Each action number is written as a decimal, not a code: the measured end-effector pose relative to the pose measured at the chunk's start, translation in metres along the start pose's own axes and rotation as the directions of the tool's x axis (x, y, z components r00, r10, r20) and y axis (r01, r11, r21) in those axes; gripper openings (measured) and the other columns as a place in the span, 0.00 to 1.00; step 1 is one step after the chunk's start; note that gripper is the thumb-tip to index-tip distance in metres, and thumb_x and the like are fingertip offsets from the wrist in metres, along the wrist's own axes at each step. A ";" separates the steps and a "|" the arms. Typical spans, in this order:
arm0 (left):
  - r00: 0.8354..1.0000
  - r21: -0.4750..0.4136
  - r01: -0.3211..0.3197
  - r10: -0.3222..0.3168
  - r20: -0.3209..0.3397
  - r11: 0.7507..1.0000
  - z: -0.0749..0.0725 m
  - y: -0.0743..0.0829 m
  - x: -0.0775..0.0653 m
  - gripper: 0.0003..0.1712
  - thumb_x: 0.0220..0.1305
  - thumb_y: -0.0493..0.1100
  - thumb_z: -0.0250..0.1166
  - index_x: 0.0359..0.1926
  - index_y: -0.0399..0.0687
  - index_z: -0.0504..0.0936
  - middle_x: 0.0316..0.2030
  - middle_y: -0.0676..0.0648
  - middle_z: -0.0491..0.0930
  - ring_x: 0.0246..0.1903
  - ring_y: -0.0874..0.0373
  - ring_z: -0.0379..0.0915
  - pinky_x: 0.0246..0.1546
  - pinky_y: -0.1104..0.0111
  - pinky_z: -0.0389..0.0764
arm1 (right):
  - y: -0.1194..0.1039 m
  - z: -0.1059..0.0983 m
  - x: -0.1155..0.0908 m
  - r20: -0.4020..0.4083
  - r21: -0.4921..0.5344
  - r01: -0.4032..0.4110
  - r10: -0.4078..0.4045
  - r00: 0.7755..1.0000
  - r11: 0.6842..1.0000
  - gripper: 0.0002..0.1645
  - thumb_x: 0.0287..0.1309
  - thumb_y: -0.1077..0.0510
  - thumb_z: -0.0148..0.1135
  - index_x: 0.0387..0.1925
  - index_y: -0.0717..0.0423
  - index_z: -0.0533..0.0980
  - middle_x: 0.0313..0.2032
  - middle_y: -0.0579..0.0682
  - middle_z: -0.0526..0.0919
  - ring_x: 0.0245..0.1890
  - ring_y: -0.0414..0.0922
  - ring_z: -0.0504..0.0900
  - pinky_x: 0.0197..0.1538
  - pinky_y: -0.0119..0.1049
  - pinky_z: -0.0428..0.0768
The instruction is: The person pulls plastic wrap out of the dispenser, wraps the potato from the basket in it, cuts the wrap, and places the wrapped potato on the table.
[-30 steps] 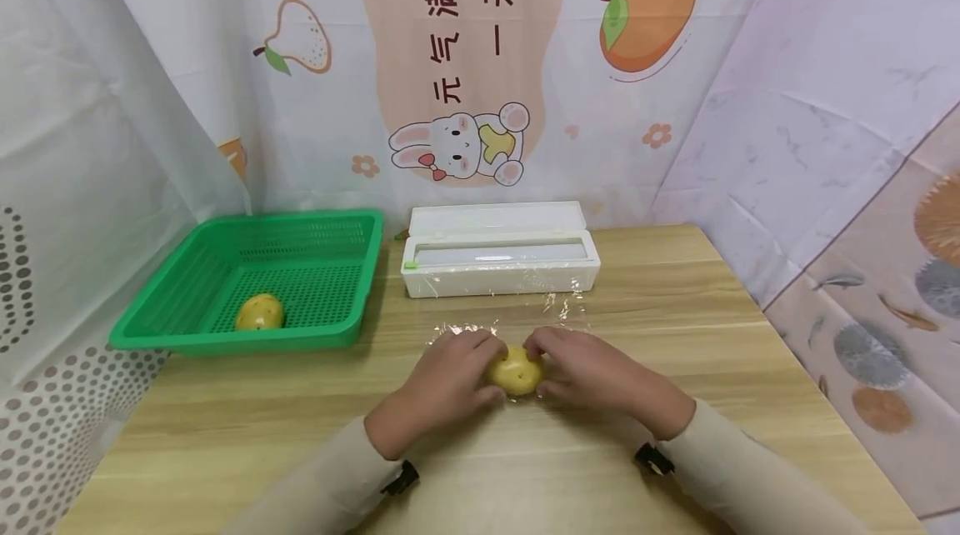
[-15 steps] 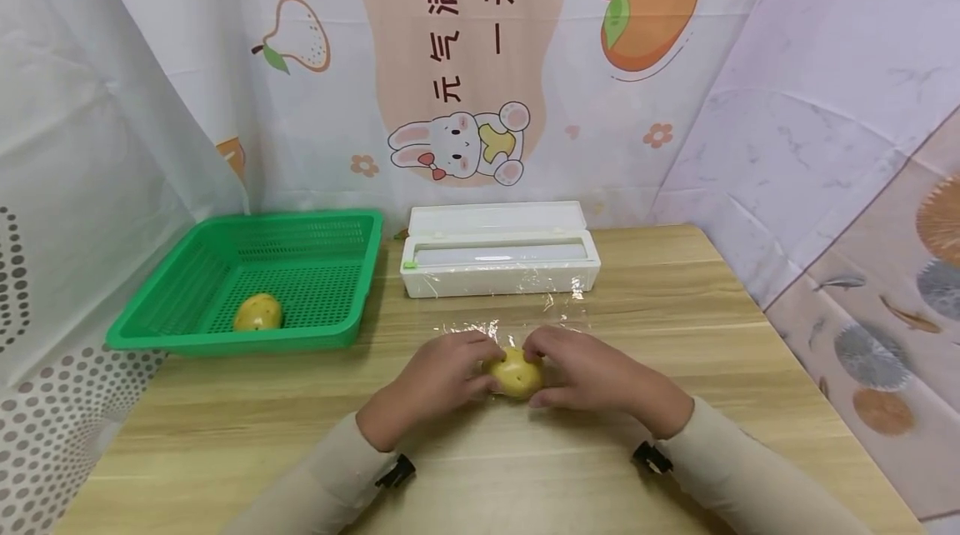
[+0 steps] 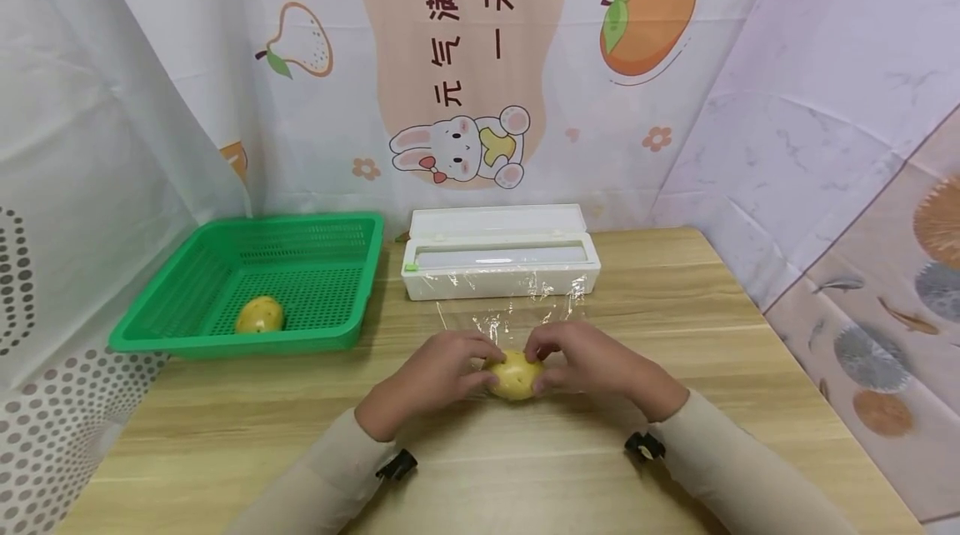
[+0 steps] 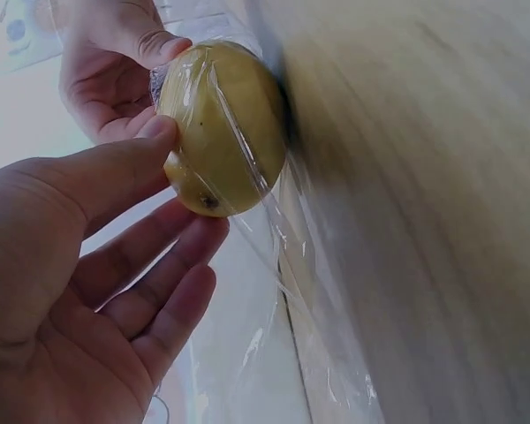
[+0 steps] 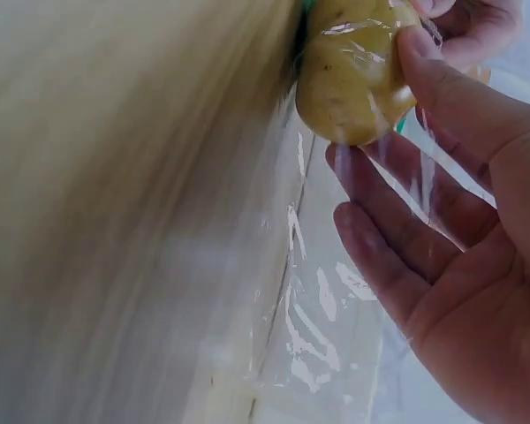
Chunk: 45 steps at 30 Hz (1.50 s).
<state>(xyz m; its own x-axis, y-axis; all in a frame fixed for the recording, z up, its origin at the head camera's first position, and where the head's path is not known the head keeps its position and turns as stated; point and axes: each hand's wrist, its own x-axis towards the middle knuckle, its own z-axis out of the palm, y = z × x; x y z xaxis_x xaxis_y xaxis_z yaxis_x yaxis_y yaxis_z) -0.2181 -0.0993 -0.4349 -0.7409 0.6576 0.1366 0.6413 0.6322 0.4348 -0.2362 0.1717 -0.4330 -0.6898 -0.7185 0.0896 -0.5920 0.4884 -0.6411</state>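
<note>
A yellow potato (image 3: 515, 377) sits at the middle of the table between both hands, with clear cling film (image 4: 247, 159) stretched over its skin. From the left side, my left hand (image 3: 442, 368) grips the potato's end, thumb near and fingers behind it. My right hand (image 3: 592, 362) pinches the opposite end the same way; in the right wrist view its thumb (image 5: 424, 53) presses the wrapped potato. The film runs back to a white cling film box (image 3: 501, 281), whose lid stands up behind the roll.
A green plastic basket (image 3: 247, 343) stands at the back left, holding another potato (image 3: 259, 315). A printed curtain (image 3: 322, 127) hangs behind the wooden table (image 3: 480, 485), and more sheets close in both sides.
Both hands stay around the potato with small shifts of thumbs and fingers. The film between the potato and the box looks more drawn up than before.
</note>
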 end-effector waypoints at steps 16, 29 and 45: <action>0.986 -0.342 0.161 -0.135 0.096 0.926 -0.004 -0.027 0.016 0.07 0.71 0.48 0.68 0.47 0.58 0.85 0.44 0.59 0.85 0.47 0.64 0.82 0.50 0.67 0.83 | 0.042 -0.008 0.023 0.062 0.362 -0.021 -0.002 0.998 0.932 0.07 0.59 0.57 0.76 0.39 0.50 0.86 0.40 0.47 0.90 0.40 0.44 0.89 0.44 0.37 0.87; 0.991 -0.306 0.101 -0.067 0.119 0.947 -0.010 -0.031 0.033 0.03 0.75 0.42 0.63 0.47 0.54 0.79 0.45 0.56 0.83 0.49 0.60 0.84 0.50 0.65 0.83 | 0.044 -0.016 0.030 0.077 0.341 -0.143 0.124 0.989 0.929 0.08 0.62 0.53 0.75 0.40 0.49 0.84 0.38 0.46 0.89 0.39 0.42 0.87 0.37 0.36 0.84; 0.995 -0.163 0.088 -0.094 -0.033 0.983 -0.010 -0.025 0.039 0.10 0.71 0.38 0.65 0.42 0.57 0.91 0.40 0.59 0.88 0.38 0.68 0.80 0.42 0.70 0.81 | 0.040 -0.018 0.033 -0.099 0.237 -0.024 0.049 0.994 0.971 0.04 0.58 0.59 0.76 0.33 0.49 0.86 0.32 0.46 0.87 0.33 0.44 0.82 0.35 0.32 0.82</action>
<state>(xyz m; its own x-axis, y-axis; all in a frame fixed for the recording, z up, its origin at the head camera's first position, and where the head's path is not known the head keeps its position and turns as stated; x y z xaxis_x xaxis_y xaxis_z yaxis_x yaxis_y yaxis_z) -0.2653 -0.0936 -0.4316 -0.8041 0.5814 0.1240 0.5329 0.6123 0.5841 -0.2899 0.1762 -0.4417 -0.7558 -0.6410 0.1334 -0.4594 0.3741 -0.8056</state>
